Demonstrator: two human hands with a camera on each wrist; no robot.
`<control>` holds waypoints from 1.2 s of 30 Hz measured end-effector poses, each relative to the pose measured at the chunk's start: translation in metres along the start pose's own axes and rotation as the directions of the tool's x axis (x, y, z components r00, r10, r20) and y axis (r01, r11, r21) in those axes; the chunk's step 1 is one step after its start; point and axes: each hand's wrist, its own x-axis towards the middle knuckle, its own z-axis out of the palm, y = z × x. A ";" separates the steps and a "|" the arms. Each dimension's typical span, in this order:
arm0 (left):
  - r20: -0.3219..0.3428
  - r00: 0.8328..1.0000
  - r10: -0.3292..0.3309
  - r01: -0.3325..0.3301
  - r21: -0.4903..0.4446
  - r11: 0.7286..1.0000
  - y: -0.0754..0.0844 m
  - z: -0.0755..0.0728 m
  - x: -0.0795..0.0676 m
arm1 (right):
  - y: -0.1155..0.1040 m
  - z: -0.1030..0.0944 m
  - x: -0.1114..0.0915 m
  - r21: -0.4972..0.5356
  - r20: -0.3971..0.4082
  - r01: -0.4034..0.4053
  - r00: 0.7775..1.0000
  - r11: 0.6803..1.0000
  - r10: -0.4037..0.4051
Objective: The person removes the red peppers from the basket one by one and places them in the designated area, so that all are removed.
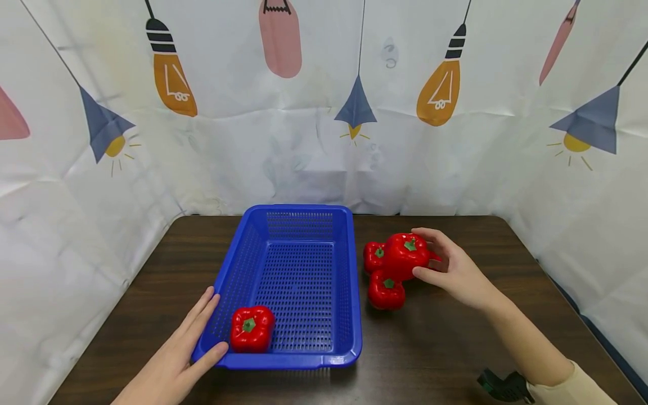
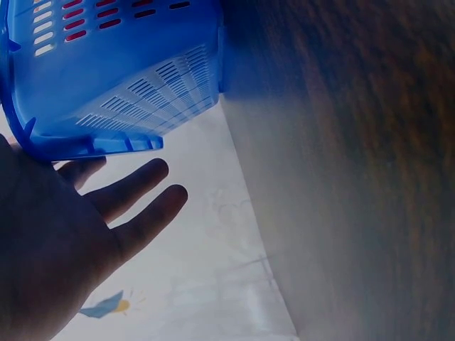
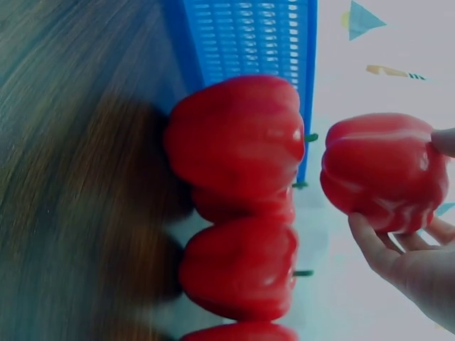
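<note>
My right hand (image 1: 453, 270) grips a red bell pepper (image 1: 406, 259) between thumb and fingers. In the right wrist view this held pepper (image 3: 384, 170) hangs above the level of the others. Below and around it several more red bell peppers stand on the table, one at the front (image 1: 386, 292) and one at the left (image 1: 374, 257); another is mostly hidden behind my hand. My left hand (image 1: 177, 354), its fingers straight, touches the near left rim of a blue plastic basket (image 1: 357, 304). One red bell pepper (image 1: 252, 330) sits in the basket's near left corner.
The basket stands on a dark wood-grain table (image 1: 430, 354), left of the peppers. A white curtain (image 1: 304, 152) printed with lamps and bulbs hangs behind the table and along both sides. A black device (image 1: 506, 387) is strapped at my right wrist.
</note>
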 end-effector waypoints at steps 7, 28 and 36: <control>-0.001 1.000 0.005 -0.005 -0.005 1.000 -0.001 0.001 0.000 | 0.003 -0.012 -0.010 -0.008 -0.031 -0.015 0.999 1.000 0.015; 0.008 1.000 -0.004 0.004 -0.013 1.000 0.001 0.000 0.001 | 0.032 -0.032 -0.054 -0.023 -0.037 -0.036 0.999 0.999 0.035; 0.005 1.000 0.003 -0.003 -0.016 1.000 -0.001 0.000 0.001 | 0.044 -0.026 -0.062 -0.041 -0.009 -0.069 0.998 0.997 0.069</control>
